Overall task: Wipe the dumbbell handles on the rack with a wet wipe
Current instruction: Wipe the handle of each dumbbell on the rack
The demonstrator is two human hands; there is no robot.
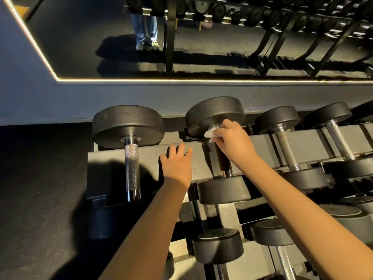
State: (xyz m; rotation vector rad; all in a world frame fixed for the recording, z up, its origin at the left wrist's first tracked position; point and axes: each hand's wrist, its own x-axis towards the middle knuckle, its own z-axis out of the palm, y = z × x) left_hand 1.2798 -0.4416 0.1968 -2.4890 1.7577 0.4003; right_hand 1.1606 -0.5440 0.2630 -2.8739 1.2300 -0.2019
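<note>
Your right hand (232, 139) pinches a small white wet wipe (210, 134) with curled fingers. It holds the wipe against the top end of the handle (214, 126) of the second dumbbell (215, 116) from the left, just under its far round weight. The rest of this handle is mostly hidden behind your wrist and its shadow. The near weight of the same dumbbell lies lower, beside your forearm.

Your left hand (177, 161) lies flat on the grey top bar of the rack (308, 141), with the fingers straight and a little spread, holding nothing. It is between the second dumbbell and the first dumbbell (128, 126), whose bare metal grip (132, 168) points toward you.

Two more dumbbells (277, 118) lie on the same shelf to the right, close together. Other weights (218, 245) rest on the lower shelf under your arms. Behind the rack, a wall mirror (80, 47) with a lit edge shows another rack and a pair of legs in jeans (144, 29). The floor (40, 178) is dark.
</note>
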